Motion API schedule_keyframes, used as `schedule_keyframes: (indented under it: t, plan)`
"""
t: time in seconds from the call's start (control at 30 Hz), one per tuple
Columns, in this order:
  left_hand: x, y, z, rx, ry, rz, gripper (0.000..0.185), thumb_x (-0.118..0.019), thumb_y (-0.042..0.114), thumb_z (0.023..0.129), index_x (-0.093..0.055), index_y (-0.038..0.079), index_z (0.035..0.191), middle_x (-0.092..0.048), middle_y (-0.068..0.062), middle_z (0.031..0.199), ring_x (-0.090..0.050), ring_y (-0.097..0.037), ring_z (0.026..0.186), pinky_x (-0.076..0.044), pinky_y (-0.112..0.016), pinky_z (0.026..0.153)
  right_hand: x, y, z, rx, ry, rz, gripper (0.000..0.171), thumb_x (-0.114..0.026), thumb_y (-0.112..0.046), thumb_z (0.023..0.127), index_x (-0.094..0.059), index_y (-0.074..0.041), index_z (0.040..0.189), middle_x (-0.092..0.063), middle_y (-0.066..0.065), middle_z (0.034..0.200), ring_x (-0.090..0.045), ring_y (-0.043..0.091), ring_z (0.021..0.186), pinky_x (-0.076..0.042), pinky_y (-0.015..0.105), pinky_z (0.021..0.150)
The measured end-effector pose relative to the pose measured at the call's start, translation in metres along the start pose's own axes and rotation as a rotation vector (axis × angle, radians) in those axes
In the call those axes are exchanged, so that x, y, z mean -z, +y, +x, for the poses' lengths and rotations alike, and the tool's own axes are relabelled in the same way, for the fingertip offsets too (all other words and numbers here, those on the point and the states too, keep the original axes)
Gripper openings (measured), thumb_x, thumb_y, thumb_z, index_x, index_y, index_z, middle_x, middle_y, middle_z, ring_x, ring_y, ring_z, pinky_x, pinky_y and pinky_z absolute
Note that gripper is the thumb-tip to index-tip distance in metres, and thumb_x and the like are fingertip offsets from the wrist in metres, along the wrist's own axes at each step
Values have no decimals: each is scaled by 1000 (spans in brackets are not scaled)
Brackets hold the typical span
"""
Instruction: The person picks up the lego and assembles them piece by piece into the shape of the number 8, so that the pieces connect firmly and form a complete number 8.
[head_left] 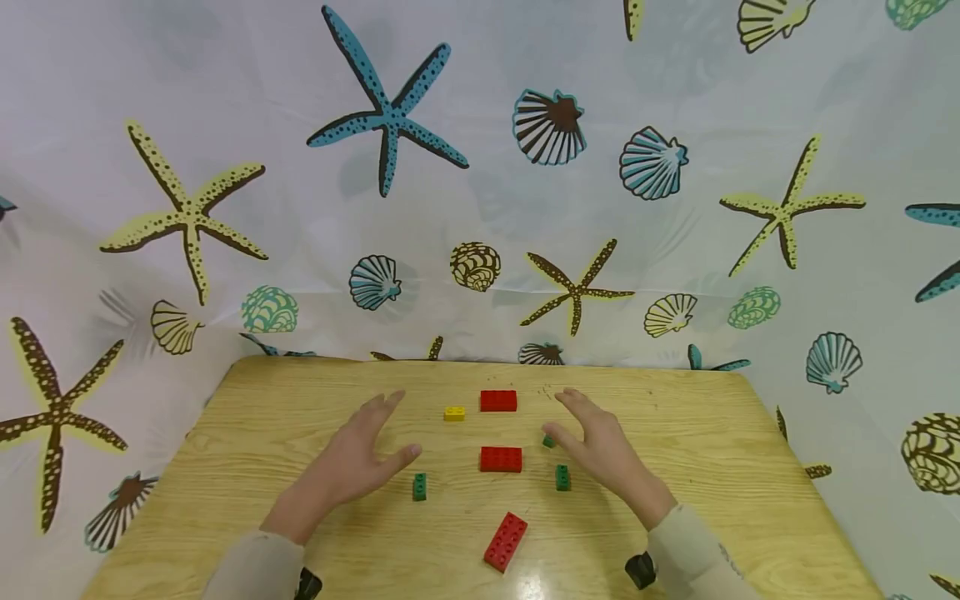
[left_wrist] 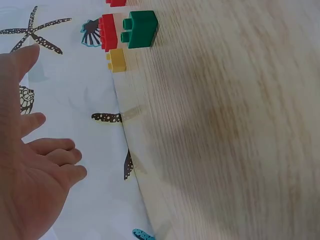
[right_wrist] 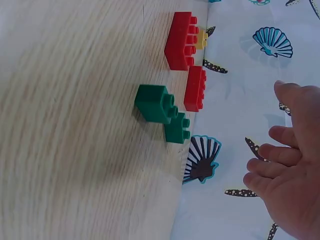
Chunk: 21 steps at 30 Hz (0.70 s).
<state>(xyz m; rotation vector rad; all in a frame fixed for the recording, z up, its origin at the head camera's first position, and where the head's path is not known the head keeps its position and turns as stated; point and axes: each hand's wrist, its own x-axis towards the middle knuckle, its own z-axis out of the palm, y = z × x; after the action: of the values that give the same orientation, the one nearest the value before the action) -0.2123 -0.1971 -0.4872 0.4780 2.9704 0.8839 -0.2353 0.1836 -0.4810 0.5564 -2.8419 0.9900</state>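
Both hands hover over the wooden table with nothing in them. My left hand (head_left: pixel 358 454) has its fingers extended and thumb spread, left of a small green brick (head_left: pixel 420 487). On the other side my right hand (head_left: pixel 603 446) reaches in with straight fingers, overlapping a green brick (head_left: pixel 549 441) in the head view; a second green brick (head_left: pixel 562 477) lies just below it. Between the hands are a red brick (head_left: pixel 501 459), another red brick (head_left: pixel 498 401) farther back and a yellow brick (head_left: pixel 454 413). A third red brick (head_left: pixel 506 542) lies slanted nearer the front.
The light wooden table (head_left: pixel 300 392) ends at a white cloth (head_left: pixel 465 200) printed with starfish and shells, which hangs behind and on both sides. Beige sleeves (head_left: pixel 255 568) cover the forearms, and a black wrist device (head_left: pixel 641 570) shows at the right wrist.
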Motion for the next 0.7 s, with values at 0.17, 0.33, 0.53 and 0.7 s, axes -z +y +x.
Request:
schedule_keyframes:
  t: [0.17,0.33,0.53,0.7]
  plan:
    - [-4,2,-3,-11,39,-34,84,-67,53,100,-33,13,166,-52,-25,156,-68,-39,124,-46,-64,112,-5,-2,-5,39,54,31,54,-74,-30,100,-61,-4,145,-58,20,153,-54,41,143,-47,58,113]
    - [-9,2,-6,-8,97,-128,72,-71,49,99,-49,12,157,-67,-23,139,-76,-33,106,-57,-60,98,-11,-5,-11,68,74,71,43,-78,-20,97,-69,-4,136,-68,16,141,-62,37,134,-52,54,109]
    - [-17,-2,-12,40,128,-250,65,-74,49,97,-59,13,149,-73,-16,124,-72,-33,115,-58,-54,99,-21,-6,-22,94,17,137,35,-76,-16,98,-71,-10,132,-71,11,133,-68,34,120,-56,55,101]
    - [-22,-7,-15,72,118,-312,59,-79,42,95,-64,13,144,-72,-12,118,-71,-28,112,-58,-49,100,-29,-7,-30,125,-35,184,32,-75,-13,99,-72,-9,130,-73,10,128,-71,34,109,-60,49,93]
